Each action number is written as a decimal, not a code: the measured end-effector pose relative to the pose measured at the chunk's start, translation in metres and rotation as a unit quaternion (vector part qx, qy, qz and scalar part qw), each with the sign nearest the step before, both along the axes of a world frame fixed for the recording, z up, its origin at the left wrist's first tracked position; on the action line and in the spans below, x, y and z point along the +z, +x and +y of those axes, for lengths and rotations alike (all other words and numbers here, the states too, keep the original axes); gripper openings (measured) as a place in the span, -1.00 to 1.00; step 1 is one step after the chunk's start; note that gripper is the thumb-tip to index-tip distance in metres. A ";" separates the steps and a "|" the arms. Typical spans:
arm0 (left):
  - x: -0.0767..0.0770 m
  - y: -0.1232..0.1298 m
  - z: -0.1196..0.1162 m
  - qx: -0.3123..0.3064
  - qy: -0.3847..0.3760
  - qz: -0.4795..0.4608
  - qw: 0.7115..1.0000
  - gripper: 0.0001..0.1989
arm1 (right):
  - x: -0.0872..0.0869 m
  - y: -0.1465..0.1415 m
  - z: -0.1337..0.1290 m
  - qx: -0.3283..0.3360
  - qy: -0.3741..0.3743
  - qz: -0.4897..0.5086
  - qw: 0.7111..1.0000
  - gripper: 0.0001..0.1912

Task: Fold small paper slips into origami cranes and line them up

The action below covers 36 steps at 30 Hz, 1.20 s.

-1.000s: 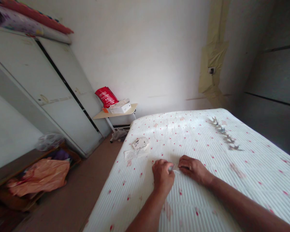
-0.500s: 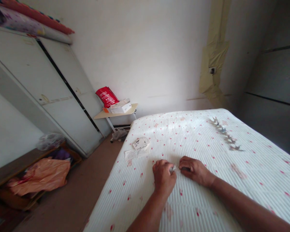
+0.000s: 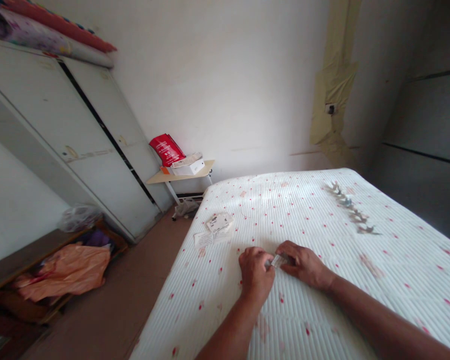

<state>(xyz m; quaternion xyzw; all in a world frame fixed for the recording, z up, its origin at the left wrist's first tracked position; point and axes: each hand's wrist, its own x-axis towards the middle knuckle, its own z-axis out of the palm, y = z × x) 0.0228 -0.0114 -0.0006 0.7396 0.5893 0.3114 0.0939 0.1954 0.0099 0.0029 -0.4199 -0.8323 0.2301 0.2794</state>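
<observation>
Over the near middle of the bed, both hands hold a small piece of printed, folded paper (image 3: 278,261). My left hand (image 3: 255,270) has its fingers closed on the paper's left end, and my right hand (image 3: 303,264) pinches the right end. Fingers cover much of the paper, so its full shape is hidden. Left of the hands lie several loose pieces of printed paper (image 3: 219,223), partly overlapping. To the far right, a row of small folded paper birds (image 3: 356,215) stretches over the bedcover.
The bed's ribbed white cover (image 3: 285,320) has red dots. Beyond its far left corner stands a small table (image 3: 159,177) with a red bag (image 3: 167,149) and a white box (image 3: 189,167). Grey cabinets (image 3: 93,155) and an orange plastic bag (image 3: 67,270) are at left.
My hands have shifted slightly, and more of the printed paper now shows between my fingers. The loose papers and the paper birds stay in place.
</observation>
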 end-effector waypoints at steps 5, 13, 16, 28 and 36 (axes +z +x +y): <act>-0.002 0.000 0.001 -0.004 0.003 0.000 1.000 -0.82 | -0.002 0.000 0.000 0.001 0.014 0.008 1.000 -0.78; -0.003 0.000 0.000 -0.006 0.001 0.003 1.000 -0.82 | 0.000 0.000 -0.001 0.022 0.009 0.029 0.999 -0.90; -0.003 0.000 0.001 -0.005 0.000 0.002 1.000 -0.81 | 0.002 -0.001 -0.001 0.007 0.012 0.031 0.999 -0.93; 0.001 -0.001 0.003 -0.014 -0.027 0.026 0.999 -0.77 | -0.005 0.009 0.002 0.041 -0.022 0.111 0.993 -0.66; -0.001 0.000 0.004 -0.008 -0.032 0.026 0.999 -0.76 | -0.006 0.011 -0.006 0.050 0.048 -0.029 0.997 -0.78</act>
